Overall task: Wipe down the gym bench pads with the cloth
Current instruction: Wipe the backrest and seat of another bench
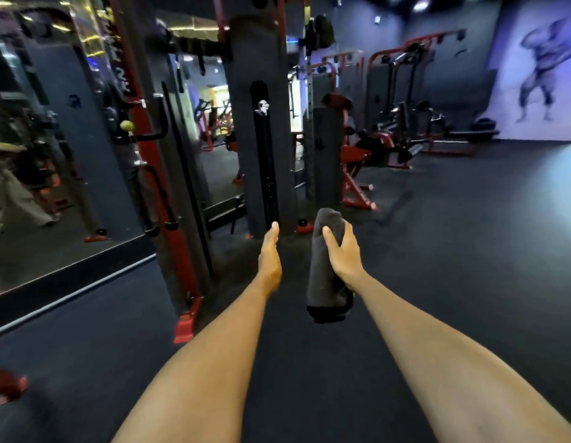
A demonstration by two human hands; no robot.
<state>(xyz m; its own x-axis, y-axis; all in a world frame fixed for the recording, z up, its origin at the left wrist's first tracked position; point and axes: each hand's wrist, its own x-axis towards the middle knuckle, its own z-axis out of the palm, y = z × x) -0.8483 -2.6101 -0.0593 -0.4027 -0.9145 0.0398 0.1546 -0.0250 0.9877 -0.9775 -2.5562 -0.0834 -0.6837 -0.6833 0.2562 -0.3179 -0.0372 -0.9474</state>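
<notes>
A dark grey folded cloth [325,282] hangs upright in front of me, and my right hand [343,255] grips it round the middle with the thumb across its front. Just left of it my left hand [269,259] is held edge-on with straight fingers and holds nothing. Both arms are stretched forward over the dark floor. A red-framed bench with black pads [378,145] stands further back, right of centre, well beyond my hands.
A tall red and black cable machine [258,129] rises straight ahead, with its red foot [185,324] on the floor at the left. A mirror wall [54,155] runs along the left. More red machines [405,91] line the back; dark rubber floor [469,251] spreads to the right.
</notes>
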